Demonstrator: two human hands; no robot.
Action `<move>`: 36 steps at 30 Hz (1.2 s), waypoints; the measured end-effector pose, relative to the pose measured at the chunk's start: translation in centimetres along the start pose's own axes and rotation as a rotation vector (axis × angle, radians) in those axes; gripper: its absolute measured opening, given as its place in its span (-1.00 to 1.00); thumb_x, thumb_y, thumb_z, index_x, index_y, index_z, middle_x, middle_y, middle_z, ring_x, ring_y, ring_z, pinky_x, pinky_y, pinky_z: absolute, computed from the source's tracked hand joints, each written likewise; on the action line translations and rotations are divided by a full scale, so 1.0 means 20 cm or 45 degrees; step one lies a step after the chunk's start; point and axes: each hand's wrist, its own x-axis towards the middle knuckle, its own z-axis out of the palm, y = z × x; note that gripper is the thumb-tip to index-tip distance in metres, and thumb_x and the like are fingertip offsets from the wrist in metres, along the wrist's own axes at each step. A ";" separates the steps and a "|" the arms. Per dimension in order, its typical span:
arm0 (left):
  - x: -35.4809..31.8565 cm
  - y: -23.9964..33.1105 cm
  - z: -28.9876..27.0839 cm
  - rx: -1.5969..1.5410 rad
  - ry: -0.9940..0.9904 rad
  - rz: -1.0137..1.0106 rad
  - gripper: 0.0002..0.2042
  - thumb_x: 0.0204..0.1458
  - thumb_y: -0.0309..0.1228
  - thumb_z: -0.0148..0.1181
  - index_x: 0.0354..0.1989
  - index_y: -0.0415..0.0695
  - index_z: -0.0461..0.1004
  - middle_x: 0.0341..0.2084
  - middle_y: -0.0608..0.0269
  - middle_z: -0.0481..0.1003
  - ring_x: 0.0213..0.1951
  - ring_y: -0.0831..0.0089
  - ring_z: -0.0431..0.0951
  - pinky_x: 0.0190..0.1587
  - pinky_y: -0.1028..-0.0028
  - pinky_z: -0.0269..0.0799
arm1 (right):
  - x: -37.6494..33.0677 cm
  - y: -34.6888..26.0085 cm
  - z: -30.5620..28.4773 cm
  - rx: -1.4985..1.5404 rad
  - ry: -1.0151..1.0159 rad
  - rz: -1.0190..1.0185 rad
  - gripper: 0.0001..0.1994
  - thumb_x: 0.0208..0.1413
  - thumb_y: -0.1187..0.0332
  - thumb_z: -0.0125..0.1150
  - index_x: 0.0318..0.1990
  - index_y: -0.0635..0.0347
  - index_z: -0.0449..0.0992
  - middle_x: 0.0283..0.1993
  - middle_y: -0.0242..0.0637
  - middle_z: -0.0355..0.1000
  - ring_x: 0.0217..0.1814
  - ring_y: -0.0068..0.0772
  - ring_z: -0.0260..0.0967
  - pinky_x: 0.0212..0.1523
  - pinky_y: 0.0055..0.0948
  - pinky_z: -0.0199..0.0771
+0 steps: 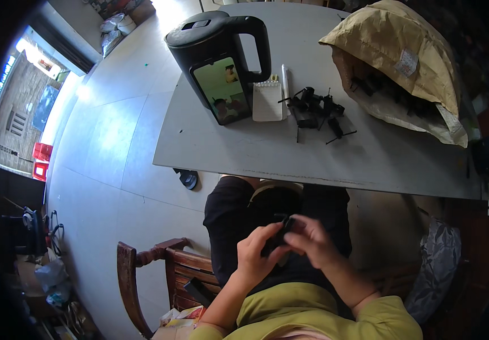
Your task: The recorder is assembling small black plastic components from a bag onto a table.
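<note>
Over my lap, in front of the table edge, both my hands are closed on a small black plastic part. My left hand grips it from the left side. From the right, the fingers of my right hand press against the same piece, slightly blurred. Fingers cover much of the part, so its exact kind does not show. On the table lies a loose pile of similar black parts with thin rods. A large brown paper bag lies on its side with its mouth toward me, and more black parts show inside.
A black kettle stands on the grey table, with a phone propped against it. Beside it lie a small spiral notepad and a white pen. I sit on a wooden chair; a dark shoe is on the floor.
</note>
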 end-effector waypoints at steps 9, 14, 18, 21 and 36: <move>-0.03 0.03 -0.11 -0.128 -0.150 0.018 -0.67 -0.19 -0.63 0.22 -0.15 -0.20 0.49 -0.45 0.11 0.48 -0.47 0.29 0.49 -0.45 0.51 0.37 | 0.05 -0.05 -0.07 -1.048 -0.181 -0.737 -0.65 0.18 0.14 -0.06 -0.32 0.32 0.42 -0.39 -0.22 0.32 -0.23 -0.23 0.29 -0.21 -0.39 0.27; -0.10 0.01 -0.03 -0.419 -0.201 -0.054 -0.74 -0.07 -0.54 0.18 -0.15 -0.27 0.43 -0.47 0.12 0.44 -0.45 0.29 0.44 -0.37 0.47 0.34 | 0.00 0.06 -0.06 -0.917 -0.256 -0.572 -0.76 0.15 0.36 -0.04 -0.46 0.36 0.40 -0.53 -0.16 0.31 -0.42 -0.23 0.27 -0.39 -0.41 0.24; -0.18 -0.01 0.02 -0.894 -0.151 -0.547 -0.81 0.14 -0.43 0.00 -0.11 -0.21 0.33 -0.54 0.35 0.34 -0.55 0.62 0.31 -0.48 0.65 0.22 | -0.02 0.12 0.03 -1.263 0.047 -0.657 -0.74 0.11 0.35 -0.04 -0.53 0.35 0.39 -0.50 -0.16 0.34 -0.36 -0.13 0.29 -0.32 -0.28 0.28; -0.17 0.00 0.04 -0.974 -0.066 -0.561 -0.82 0.19 -0.39 -0.07 -0.09 -0.18 0.29 -0.55 0.44 0.29 -0.56 0.74 0.24 -0.51 0.71 0.16 | 0.01 0.14 0.06 -1.553 0.154 -0.917 -0.74 0.10 0.32 -0.05 -0.54 0.30 0.39 -0.47 -0.19 0.34 -0.35 -0.14 0.29 -0.30 -0.25 0.28; -0.26 -0.04 0.01 -1.274 -0.095 -0.627 -0.84 0.17 -0.32 -0.06 -0.24 -0.14 0.31 -0.44 0.41 0.31 -0.43 0.70 0.28 -0.37 0.70 0.20 | -0.11 0.19 0.07 -1.619 0.074 -1.129 -0.75 0.08 0.18 0.04 -0.25 0.17 0.32 -0.36 -0.25 0.34 -0.31 -0.21 0.32 -0.15 -0.21 0.25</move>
